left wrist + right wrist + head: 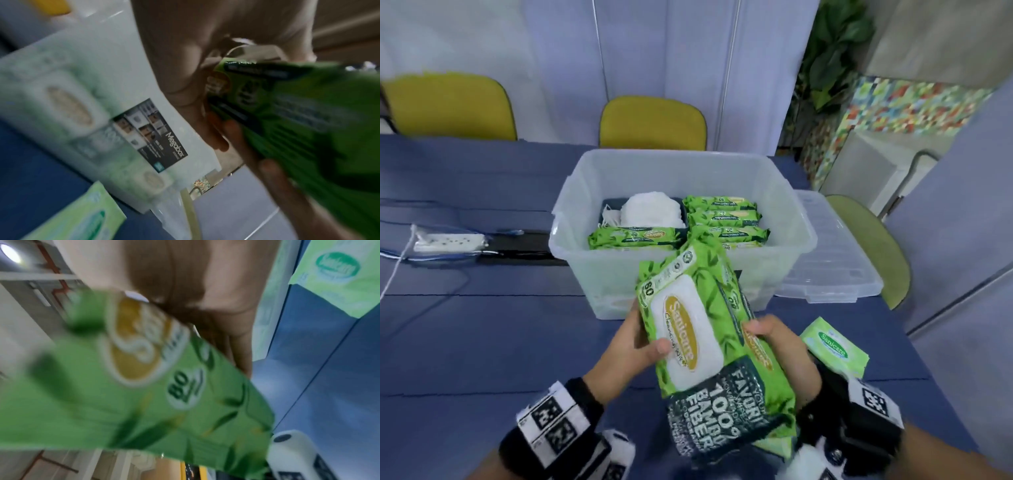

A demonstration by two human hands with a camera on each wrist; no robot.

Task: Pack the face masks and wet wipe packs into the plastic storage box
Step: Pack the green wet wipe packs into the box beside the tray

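A clear plastic storage box (784, 260) stands mid-table. Inside it are white face masks (650, 210) in a dark tray and several green wet wipe packs (722, 217). Just in front of the box I hold up a stack of green wet wipe packs (698, 329) with a dark printed band at its near end. My left hand (635, 346) grips its left edge, thumb on top. My right hand (779, 342) grips the right edge. The wrist views show the same stack (308, 129) (144, 394), blurred. A small light-green pack (835, 349) lies on the table by my right hand.
The box lid (832, 260) lies to the right of the box. A white power strip (448, 241) with cables sits at the left of the blue table (500, 335). Yellow chairs (652, 123) stand behind the table, a green one (869, 246) at right.
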